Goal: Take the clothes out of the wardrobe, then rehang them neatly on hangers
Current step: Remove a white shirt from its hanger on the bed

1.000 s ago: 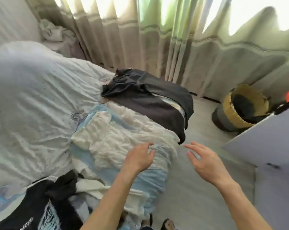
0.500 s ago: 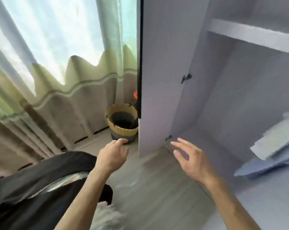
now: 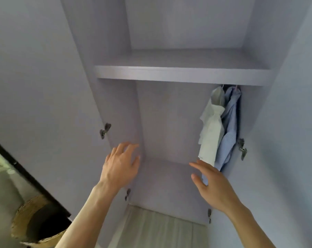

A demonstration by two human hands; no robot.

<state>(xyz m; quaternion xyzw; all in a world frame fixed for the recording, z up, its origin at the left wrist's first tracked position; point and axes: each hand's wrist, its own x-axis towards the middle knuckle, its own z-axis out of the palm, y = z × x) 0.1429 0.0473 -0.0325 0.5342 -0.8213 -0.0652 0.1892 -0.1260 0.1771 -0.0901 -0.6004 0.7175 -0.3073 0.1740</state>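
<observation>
Lilac-grey laminate fills nearly the whole frame: a wardrobe with both doors swung wide, its panels flat, matt and faintly grained. That openness suits the job, since the hanging bay has to be reached with both arms. A thick, square-edged shelf crosses the upper half, and the tall bay runs below it. Pale striped floor shows at bottom centre. A round woven basket, coarse and straw-coloured with a dark inside, sits at lower left beyond the left door.

Two garments are what I can see of the task's clothes inside: a white shirt and a blue shirt. They are pressed together in the bay's upper right corner, just under the shelf. Both are thin, soft cloth, hanging limp in long folds. The white one lies in front, the blue behind it against the side wall. What they hang from is mostly hidden by the shelf edge.

At centre left the left hand is held up, fingers straight and spread, holding nothing. The right hand stretches toward the shirts, also spread and empty. Its fingertips are just below the white hem; whether they touch it cannot be told. I judge those shirts are its target. Small dark metal hinges stud the door edges.
</observation>
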